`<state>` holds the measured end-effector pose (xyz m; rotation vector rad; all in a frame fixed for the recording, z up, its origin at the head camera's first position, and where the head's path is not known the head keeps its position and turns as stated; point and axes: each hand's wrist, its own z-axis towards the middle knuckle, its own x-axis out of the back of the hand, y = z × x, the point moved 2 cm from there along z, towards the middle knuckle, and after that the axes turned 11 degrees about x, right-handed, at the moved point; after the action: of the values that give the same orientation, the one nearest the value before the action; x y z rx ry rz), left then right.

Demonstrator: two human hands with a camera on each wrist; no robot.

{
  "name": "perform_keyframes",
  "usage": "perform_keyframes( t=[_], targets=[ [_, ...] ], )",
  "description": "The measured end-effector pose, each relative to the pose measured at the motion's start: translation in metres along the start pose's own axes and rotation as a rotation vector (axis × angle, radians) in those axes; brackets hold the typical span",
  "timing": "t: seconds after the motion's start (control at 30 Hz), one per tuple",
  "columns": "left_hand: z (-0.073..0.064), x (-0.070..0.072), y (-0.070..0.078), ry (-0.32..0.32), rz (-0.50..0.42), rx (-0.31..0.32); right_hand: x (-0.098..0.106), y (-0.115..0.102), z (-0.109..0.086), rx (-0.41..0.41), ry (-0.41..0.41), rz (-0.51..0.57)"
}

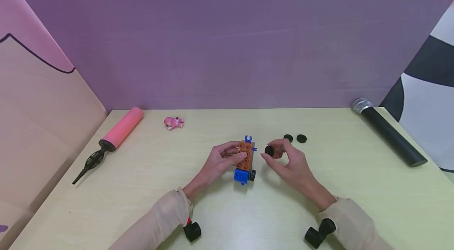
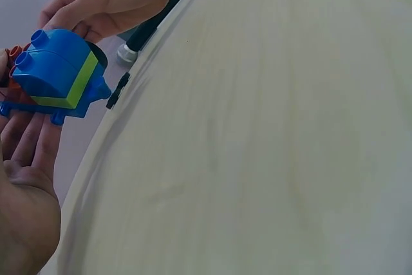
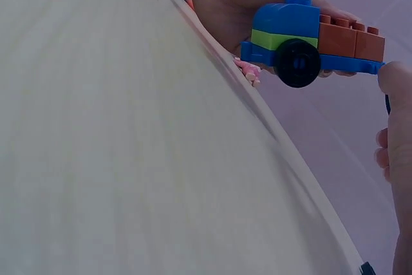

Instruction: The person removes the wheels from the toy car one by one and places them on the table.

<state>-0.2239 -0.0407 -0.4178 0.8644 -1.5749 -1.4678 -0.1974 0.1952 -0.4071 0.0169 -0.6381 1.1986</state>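
My left hand (image 1: 227, 158) grips a toy vehicle built of blocks (image 1: 244, 161), thumb on its orange studded bricks. In the right wrist view the vehicle (image 3: 322, 37) shows a blue base, a lime green layer, a rounded blue block and one black wheel (image 3: 297, 63) fitted on its side. A bare blue axle peg (image 1: 254, 149) sticks out near the hooked end. Just right of it, my right hand (image 1: 292, 165) pinches a loose black wheel (image 1: 269, 150) between thumb and fingers, apart from the vehicle. Two more black wheels (image 1: 302, 138) lie on the table beyond that hand.
A pink hand pump (image 1: 122, 130) with a black nozzle lies at the left of the pale table (image 1: 142, 187). Near the back edge is a small pink bear figure (image 1: 173, 123). A black microphone (image 1: 390, 134) lies at the right. A purple panel (image 1: 227, 45) stands behind.
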Motion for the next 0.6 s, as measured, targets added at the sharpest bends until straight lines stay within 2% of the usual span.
perform_keyframes(
  t=[0.33, 0.6],
  targets=[
    [0.001, 0.001, 0.001, 0.017, -0.026, 0.011, 0.008, 0.001, 0.002, 0.111, -0.047, -0.225],
    [0.001, 0.002, -0.001, 0.017, -0.047, 0.019, 0.015, 0.007, -0.003, 0.079, -0.044, -0.266]
  ],
)
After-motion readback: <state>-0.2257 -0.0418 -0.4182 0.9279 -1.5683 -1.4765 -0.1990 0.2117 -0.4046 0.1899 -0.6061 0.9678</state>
